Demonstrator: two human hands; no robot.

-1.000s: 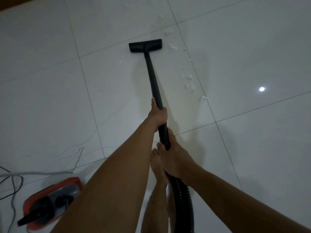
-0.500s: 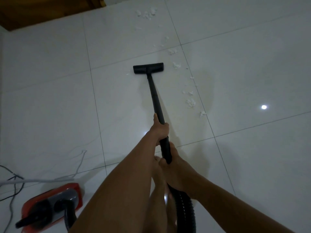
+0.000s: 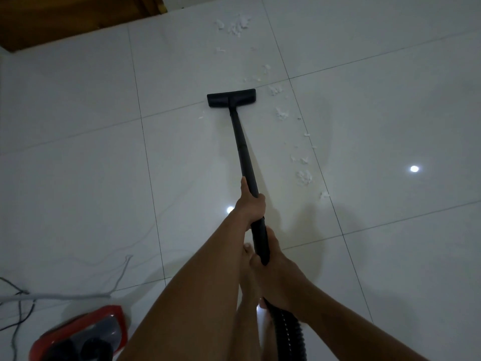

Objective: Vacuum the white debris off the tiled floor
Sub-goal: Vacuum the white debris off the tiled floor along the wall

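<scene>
The left hand (image 3: 251, 207) is wrapped around the black wand (image 3: 244, 155) higher up, and the right hand (image 3: 277, 272) is closed on it lower down, where the ribbed hose (image 3: 289, 332) joins. The nozzle (image 3: 231, 97) lies flat on the floor (image 3: 78, 165), left of a trail of white debris (image 3: 304, 177) that runs from a clump near the top of the view (image 3: 235, 26) down along a grout line. Most of the debris is still on the tiles. To do this step well, the nozzle should probably be steered right onto the trail, kept flat against the tile, and drawn slowly along the line so light flakes are sucked in rather than pushed aside. The red vacuum (image 3: 86, 332) and its cord (image 3: 65, 297) sit to the lower left, clear of the trail.
</scene>
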